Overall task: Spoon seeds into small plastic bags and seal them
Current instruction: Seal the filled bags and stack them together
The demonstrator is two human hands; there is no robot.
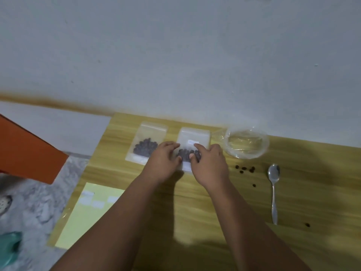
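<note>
Now | labelled bag [194, 136] (seeds [185, 152] inside) | under left grip [163, 161], right grip [210, 165]

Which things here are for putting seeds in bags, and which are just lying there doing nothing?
For the job: labelled small clear plastic bag of dark seeds; second clear seed bag; round clear plastic bowl; silver metal spoon; spilled dark seeds; probably the yellow sheet of white labels.
Just lying about: orange box; blurry teal object beside the table.
</note>
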